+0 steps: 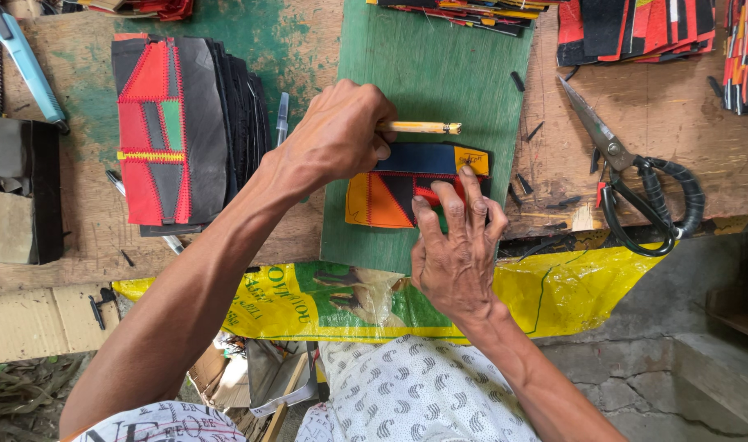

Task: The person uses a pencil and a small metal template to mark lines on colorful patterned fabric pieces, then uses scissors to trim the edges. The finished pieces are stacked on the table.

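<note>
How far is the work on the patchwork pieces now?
Done: a stack of stitched patchwork pieces lies at the left. In hand: right hand presses one orange-and-navy piece on the green board; left hand holds a pencil-like stick. Left: more pieces wait.

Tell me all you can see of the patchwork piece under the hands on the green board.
The patchwork piece is a small flat panel of stitched patches: orange, red, black, dark blue and a yellow corner, looking like leather or vinyl. It lies flat on the green board near its lower right edge. The right hand presses its fingertips on the piece's lower right part. The left hand covers its upper left, holding a yellowish wooden stick just above the top edge.
</note>
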